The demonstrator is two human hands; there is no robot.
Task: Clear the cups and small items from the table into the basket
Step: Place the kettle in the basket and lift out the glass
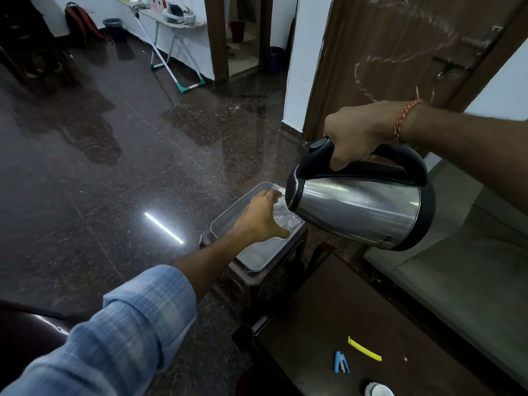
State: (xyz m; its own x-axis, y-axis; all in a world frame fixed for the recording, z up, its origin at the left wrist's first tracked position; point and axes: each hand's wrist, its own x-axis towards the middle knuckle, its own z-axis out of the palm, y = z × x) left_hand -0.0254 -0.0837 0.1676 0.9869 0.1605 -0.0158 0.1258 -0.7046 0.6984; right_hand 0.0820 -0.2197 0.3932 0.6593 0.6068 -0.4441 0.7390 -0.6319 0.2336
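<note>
A pale grey basket (228, 217) sits on a small dark wooden stool. My left hand (261, 217) reaches into the basket and grips a clear glass cup (287, 220), partly hidden by the hand. My right hand (360, 132) holds a steel kettle (357, 207) by its black handle, tilted with the spout toward the basket and above the cup. On the dark table (328, 324) nearer to me lie a yellow clip (364, 348), a small blue stapler (341, 362) and a white round item (378, 390) at the bottom edge.
A grey cushioned seat (457, 267) lies to the right of the table. A brown door (400, 52) stands behind the kettle. The glossy dark floor (114, 167) spreads to the left. An ironing board (171, 21) and a mop stand at the far wall.
</note>
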